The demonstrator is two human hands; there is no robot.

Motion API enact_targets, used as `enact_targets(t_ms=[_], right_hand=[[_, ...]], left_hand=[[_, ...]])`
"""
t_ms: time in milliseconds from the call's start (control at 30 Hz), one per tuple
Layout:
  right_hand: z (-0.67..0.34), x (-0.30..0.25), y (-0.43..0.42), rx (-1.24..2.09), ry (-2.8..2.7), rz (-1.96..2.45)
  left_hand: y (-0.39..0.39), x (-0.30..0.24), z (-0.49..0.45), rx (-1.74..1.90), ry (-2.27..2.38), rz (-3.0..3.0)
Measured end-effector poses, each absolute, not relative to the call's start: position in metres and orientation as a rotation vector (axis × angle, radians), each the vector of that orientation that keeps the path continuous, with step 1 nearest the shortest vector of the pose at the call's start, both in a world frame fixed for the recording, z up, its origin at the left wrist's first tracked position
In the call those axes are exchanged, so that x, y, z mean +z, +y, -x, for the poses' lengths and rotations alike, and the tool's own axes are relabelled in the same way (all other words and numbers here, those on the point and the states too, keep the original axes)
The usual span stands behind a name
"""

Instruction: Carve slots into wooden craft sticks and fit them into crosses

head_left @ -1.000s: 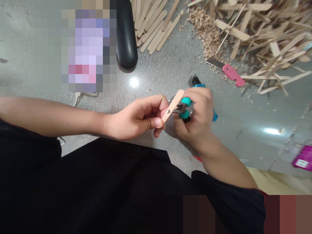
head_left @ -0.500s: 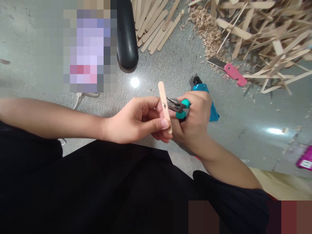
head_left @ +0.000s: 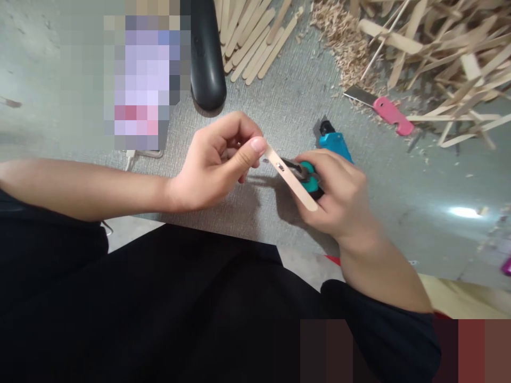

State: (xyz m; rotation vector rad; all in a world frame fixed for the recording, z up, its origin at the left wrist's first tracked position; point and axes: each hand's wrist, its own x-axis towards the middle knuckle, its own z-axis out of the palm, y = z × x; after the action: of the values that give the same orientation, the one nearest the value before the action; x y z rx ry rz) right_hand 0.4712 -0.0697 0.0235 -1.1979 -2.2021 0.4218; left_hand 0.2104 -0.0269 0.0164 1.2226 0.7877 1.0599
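There are two hands [head_left: 217, 165] [head_left: 339, 197], one plier [head_left: 310, 182], one pink knife [head_left: 387, 111], many sticks [head_left: 297, 187].

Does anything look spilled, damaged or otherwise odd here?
The flat pale wooden stick in the left hand has a small dark mark breaking its otherwise plain surface; its cause is unclear. Thin wood shavings lie loose across the grey textured table, beside the pink-handled knife with its blade exposed.

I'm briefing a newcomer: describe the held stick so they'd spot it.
Above the grey table, find the left hand. It pinches one end of the wooden stick. Unlike the fanned sticks at the top, this one bears a small dark mark.
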Motion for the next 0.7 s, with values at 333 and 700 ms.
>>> enact_targets(t_ms=[333, 700], right_hand=[[-0.475, 0.03, -0.069, 0.556, -2.23, 1.267], [-0.479, 0.033, -0.072, 0.508, -2.261, 1.385]], left_hand=[[-0.029, 0.008, -0.211, 1.169, 0.826, -1.354], [-0.031, 0.029, -0.209, 1.084, 0.861, -1.233]])
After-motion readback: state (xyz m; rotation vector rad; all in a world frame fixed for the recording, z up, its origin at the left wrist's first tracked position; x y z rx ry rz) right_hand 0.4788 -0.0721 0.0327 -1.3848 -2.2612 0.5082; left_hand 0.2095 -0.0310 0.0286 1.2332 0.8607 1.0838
